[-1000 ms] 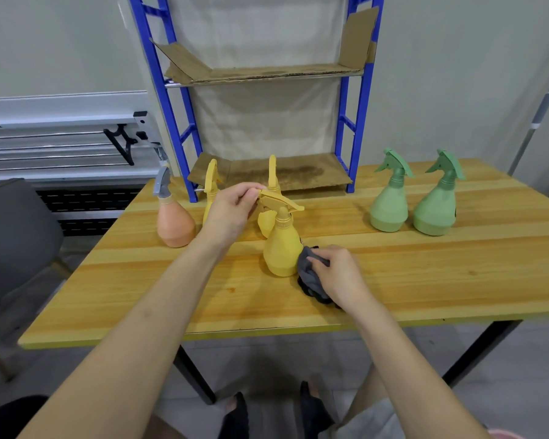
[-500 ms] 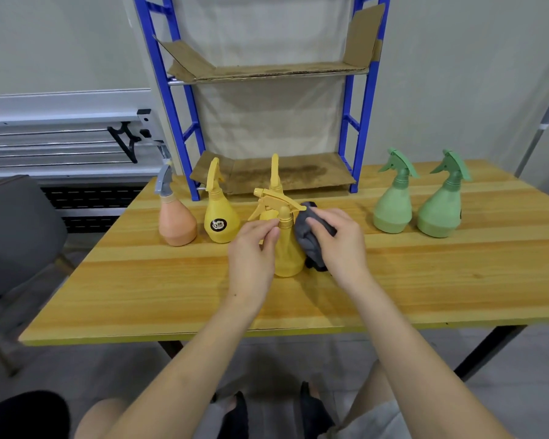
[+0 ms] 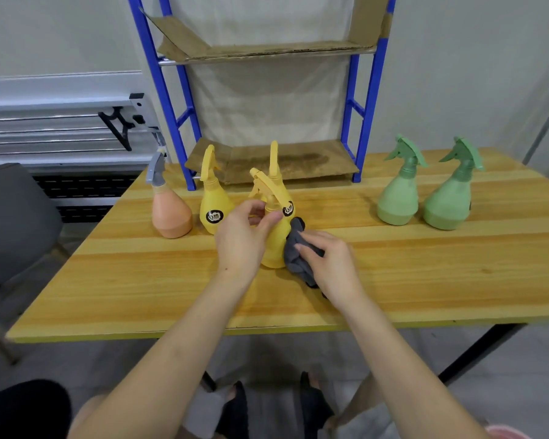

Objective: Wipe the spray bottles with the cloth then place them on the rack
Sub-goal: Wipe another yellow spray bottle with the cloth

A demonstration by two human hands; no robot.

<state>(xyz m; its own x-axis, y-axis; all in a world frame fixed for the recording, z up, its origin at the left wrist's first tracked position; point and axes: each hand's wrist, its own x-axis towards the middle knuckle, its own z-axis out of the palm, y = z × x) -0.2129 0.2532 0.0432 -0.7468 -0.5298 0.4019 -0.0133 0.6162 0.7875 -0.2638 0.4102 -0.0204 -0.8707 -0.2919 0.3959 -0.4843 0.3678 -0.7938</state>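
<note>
A yellow spray bottle (image 3: 274,245) stands near the middle of the wooden table (image 3: 425,280). My left hand (image 3: 243,237) grips its neck just under the trigger head. My right hand (image 3: 325,259) presses a grey cloth (image 3: 295,251) against the bottle's right side, low down. Two more yellow bottles (image 3: 211,204) (image 3: 278,185) stand behind it, the second partly hidden. An orange bottle (image 3: 170,210) with a grey trigger stands at the left. Two green bottles (image 3: 398,194) (image 3: 449,199) stand at the right. The blue rack (image 3: 363,99) rises at the table's back.
The rack's cardboard-lined lower shelf (image 3: 298,160) and upper shelf (image 3: 267,49) hold nothing. A grey chair (image 3: 10,223) stands left of the table. My feet (image 3: 238,410) show under the table's front edge.
My left hand moved from the trigger head to the bottle's neck. My right hand with the cloth rose against the bottle's upper side, then slid down to its lower right side.
</note>
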